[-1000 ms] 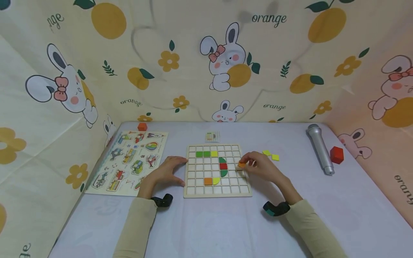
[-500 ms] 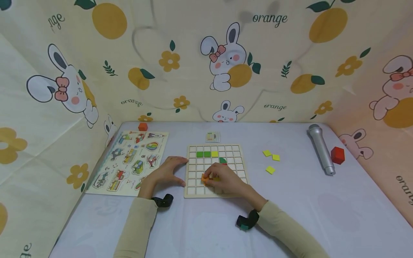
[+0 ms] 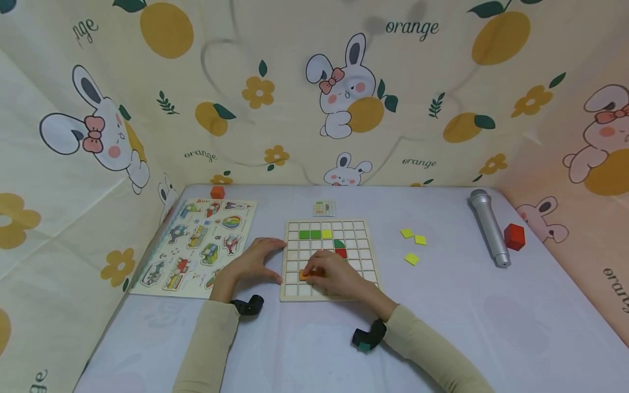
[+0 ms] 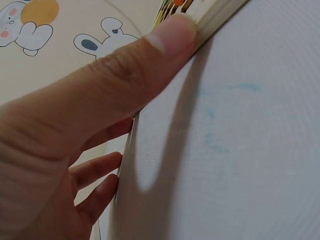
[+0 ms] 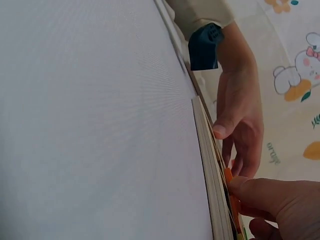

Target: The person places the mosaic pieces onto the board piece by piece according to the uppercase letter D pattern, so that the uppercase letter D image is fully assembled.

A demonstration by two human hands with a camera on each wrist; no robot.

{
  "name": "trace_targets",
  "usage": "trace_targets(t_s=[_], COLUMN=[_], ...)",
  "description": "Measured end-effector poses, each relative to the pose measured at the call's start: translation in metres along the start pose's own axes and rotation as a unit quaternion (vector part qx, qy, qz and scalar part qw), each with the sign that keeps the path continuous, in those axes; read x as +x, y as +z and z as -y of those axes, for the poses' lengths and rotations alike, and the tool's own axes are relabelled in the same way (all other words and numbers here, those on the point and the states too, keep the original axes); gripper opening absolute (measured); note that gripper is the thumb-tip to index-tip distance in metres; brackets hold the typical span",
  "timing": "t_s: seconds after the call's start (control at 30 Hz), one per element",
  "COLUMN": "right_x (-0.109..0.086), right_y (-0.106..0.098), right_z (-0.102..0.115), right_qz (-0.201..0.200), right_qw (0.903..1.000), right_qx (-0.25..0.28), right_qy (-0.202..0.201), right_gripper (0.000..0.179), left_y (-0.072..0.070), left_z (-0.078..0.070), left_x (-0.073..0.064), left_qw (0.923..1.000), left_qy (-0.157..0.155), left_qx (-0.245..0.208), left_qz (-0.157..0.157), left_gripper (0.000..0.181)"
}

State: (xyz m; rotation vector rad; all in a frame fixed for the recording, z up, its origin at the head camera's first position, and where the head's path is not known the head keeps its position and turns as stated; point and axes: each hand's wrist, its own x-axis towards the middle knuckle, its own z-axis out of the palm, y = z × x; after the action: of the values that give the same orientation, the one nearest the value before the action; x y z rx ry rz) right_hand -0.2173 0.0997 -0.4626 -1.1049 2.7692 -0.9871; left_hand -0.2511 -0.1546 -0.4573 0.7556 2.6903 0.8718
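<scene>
One orange tile (image 3: 302,275) is pinched in the right hand (image 3: 340,275). Left of that, the spread left hand (image 3: 252,261) touches the board (image 3: 314,298).

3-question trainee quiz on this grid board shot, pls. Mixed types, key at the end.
1. Multiple choice: what colour is the tile at the fingertips of the right hand?
A) Red
B) Orange
C) Green

2. True or false: the left hand touches the left edge of the grid board.

3. Count: in the head view, how many loose yellow tiles lie to the right of the grid board?

Key:
1. B
2. True
3. Three
</scene>
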Motion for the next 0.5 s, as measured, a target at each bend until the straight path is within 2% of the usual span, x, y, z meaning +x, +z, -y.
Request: trace_targets(t_s=[0.27,0.5], right_x=[0.0003,0.0001], right_y=[0.0003,0.0023], right_z=[-0.0008,-0.0015], right_qz=[0.0,-0.008], right_qw=[0.9997,0.9997], right_qx=[-0.01,-0.019], right_qy=[-0.022,-0.012], right_gripper=[0.007,0.009], left_y=[0.0009,0.001], left_z=[0.0012,0.0012], left_x=[0.0003,0.0012], left_qw=[1.0,1.0], left_qy=[-0.001,-0.004], left_qx=[0.002,0.002], left_qz=[0.002,0.002], left_gripper=[0.089,0.09])
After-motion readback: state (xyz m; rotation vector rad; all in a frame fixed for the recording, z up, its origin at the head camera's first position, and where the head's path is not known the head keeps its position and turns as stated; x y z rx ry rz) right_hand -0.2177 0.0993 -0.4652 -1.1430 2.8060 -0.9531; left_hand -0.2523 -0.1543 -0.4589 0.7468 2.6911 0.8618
